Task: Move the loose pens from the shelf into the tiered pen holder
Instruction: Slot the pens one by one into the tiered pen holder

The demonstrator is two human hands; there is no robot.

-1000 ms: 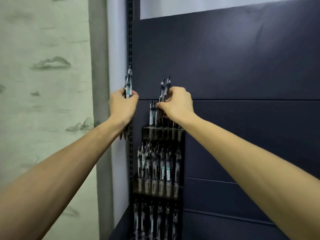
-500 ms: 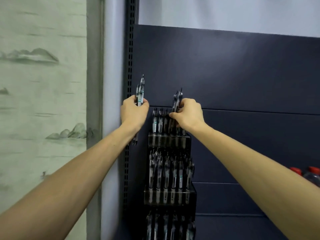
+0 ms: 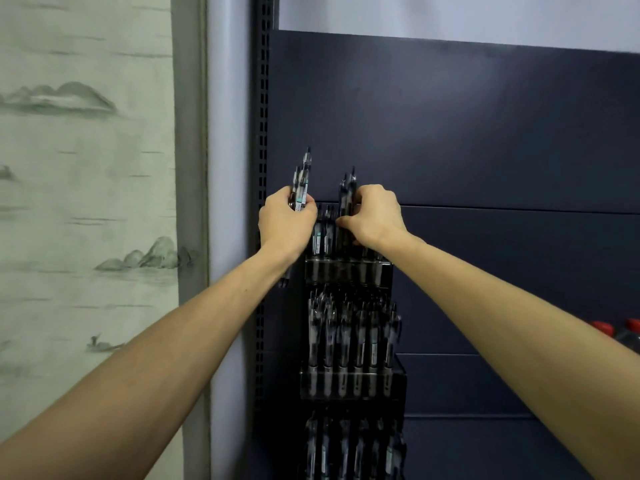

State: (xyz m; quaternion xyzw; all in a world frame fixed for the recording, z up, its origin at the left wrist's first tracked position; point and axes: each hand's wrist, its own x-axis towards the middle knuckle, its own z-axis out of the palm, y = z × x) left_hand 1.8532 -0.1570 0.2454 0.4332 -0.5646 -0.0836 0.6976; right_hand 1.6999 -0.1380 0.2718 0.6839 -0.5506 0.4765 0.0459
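A dark tiered pen holder (image 3: 346,382) stands against the dark blue back panel, its tiers filled with several clear pens. My left hand (image 3: 285,225) grips a bundle of pens (image 3: 302,183) upright, just left of the top tier (image 3: 344,271). My right hand (image 3: 375,216) pinches two pens (image 3: 346,195) that stand up over the top tier, their lower ends hidden behind my fingers. A few pens (image 3: 322,233) stand in that tier between my hands.
A slotted upright post (image 3: 263,116) runs along the panel's left edge, with a pale wall and a painted landscape hanging (image 3: 86,168) further left. Red-capped bottles (image 3: 620,332) show at the right edge behind my right forearm.
The view has drifted so the holder sits slightly higher and left in frame. Both hands keep their grips; the right hand's pens have sunk a little toward the top tier.
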